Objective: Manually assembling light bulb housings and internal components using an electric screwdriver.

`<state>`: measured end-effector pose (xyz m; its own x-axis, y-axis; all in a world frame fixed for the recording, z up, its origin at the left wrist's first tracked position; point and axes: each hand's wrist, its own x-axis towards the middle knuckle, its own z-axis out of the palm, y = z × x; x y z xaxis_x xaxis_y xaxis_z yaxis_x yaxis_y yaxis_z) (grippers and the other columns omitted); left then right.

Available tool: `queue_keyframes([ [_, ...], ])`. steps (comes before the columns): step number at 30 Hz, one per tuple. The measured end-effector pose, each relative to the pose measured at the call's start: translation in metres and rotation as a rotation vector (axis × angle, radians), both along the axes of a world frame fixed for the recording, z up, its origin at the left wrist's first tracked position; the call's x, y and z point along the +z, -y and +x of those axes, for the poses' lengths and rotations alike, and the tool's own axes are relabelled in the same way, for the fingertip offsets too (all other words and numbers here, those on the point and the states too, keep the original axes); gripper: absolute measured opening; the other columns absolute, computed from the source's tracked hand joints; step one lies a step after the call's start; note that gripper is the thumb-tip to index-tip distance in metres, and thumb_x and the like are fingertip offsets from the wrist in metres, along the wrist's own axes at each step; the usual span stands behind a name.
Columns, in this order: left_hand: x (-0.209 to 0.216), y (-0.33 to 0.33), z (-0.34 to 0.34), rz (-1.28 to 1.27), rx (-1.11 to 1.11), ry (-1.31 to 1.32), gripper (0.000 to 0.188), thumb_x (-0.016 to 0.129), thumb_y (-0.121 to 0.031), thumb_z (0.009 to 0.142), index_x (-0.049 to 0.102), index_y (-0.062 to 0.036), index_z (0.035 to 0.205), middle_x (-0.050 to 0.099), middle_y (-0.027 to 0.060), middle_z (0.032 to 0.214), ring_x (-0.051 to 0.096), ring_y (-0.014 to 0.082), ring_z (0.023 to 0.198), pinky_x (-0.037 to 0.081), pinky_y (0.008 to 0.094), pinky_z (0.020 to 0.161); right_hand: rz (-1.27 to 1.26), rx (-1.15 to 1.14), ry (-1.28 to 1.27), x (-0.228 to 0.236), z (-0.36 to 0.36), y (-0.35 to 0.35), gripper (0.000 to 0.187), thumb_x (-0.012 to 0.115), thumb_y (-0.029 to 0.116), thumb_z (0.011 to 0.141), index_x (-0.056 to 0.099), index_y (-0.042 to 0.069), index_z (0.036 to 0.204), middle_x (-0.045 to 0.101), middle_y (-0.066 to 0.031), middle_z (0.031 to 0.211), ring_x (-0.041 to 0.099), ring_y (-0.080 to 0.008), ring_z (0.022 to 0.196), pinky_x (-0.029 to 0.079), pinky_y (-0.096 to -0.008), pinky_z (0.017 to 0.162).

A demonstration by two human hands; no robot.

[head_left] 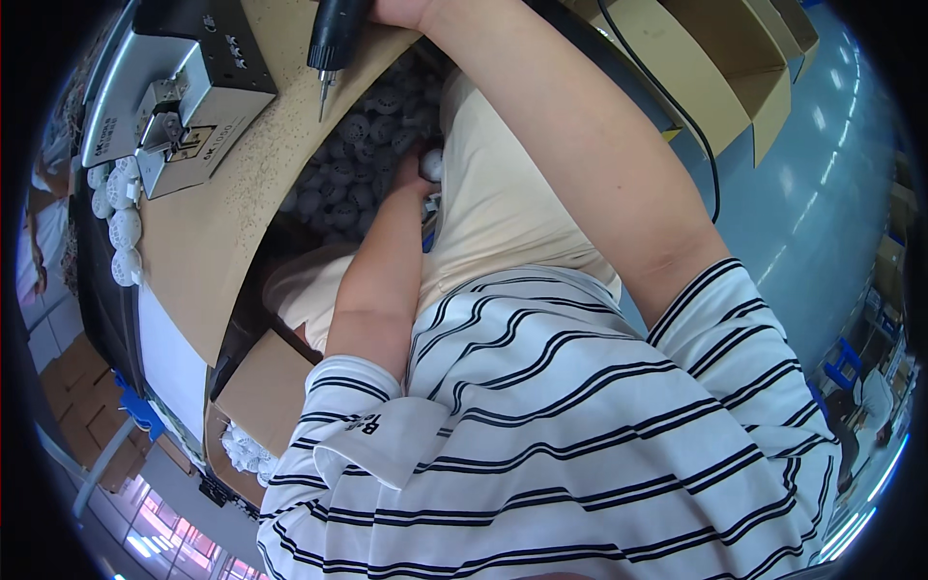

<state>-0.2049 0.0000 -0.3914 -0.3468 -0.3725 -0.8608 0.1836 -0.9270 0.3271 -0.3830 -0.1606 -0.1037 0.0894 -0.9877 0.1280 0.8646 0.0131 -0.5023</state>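
Observation:
At the top edge my right hand (404, 10), only partly in view, is closed round a black electric screwdriver (335, 34). Its thin metal bit points down over the brown work surface. My left hand (414, 172) reaches below the table edge, beside my leg, among many white round plastic parts (356, 184). One white round part (432, 165) is against its fingers and seems gripped; the fingers are partly hidden. To the left stands a silver and black screw feeder (193, 126) on the brown work surface (217, 232), with small dark specks scattered near it.
Several white round parts (125, 229) lie in a row beside the feeder. A cardboard box (266, 382) with white parts stands at lower left. Open cardboard boxes (720, 58) are at upper right, with a black cable (691, 121) hanging past them. A person (875, 401) is far right.

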Motion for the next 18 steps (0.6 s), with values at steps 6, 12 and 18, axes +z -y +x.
queue_keyframes([
  [6, 0.031, -0.005, -0.02, -0.376, -0.159, 0.092, 0.046, 0.079, -0.041, 0.076, 0.069, -0.0121, 0.11, 0.07, 0.0073, 0.109, 0.063, 0.0288, 0.099, 0.046, 0.0578, 0.084, 0.175, 0.074, 0.207, 0.044, -0.026, -0.051, 0.022, 0.061, 0.02, 0.089, 0.059, 0.008, 0.071, 0.057, -0.0041, 0.063, 0.055, -0.0171, 0.055, 0.049, -0.0325, 0.062],
  [12, 0.004, 0.032, -0.022, 0.239, 0.136, 0.198, 0.043, 0.075, -0.037, 0.079, 0.068, -0.011, 0.112, 0.07, 0.0087, 0.111, 0.064, 0.0312, 0.095, 0.046, 0.0604, 0.084, 0.195, 0.109, 0.294, 0.062, -0.022, -0.073, 0.021, 0.061, 0.02, 0.089, 0.058, 0.008, 0.072, 0.056, -0.0034, 0.063, 0.056, -0.0167, 0.055, 0.049, -0.0324, 0.062],
  [18, -0.011, 0.026, -0.013, 0.245, 0.053, 0.332, 0.042, 0.067, -0.033, 0.086, 0.065, -0.0091, 0.12, 0.069, 0.0121, 0.113, 0.064, 0.0349, 0.105, 0.047, 0.0627, 0.086, 0.141, 0.095, 0.3, 0.057, -0.024, -0.067, 0.02, 0.061, 0.019, 0.089, 0.058, 0.008, 0.073, 0.056, -0.0032, 0.064, 0.056, -0.0164, 0.056, 0.049, -0.0323, 0.062],
])
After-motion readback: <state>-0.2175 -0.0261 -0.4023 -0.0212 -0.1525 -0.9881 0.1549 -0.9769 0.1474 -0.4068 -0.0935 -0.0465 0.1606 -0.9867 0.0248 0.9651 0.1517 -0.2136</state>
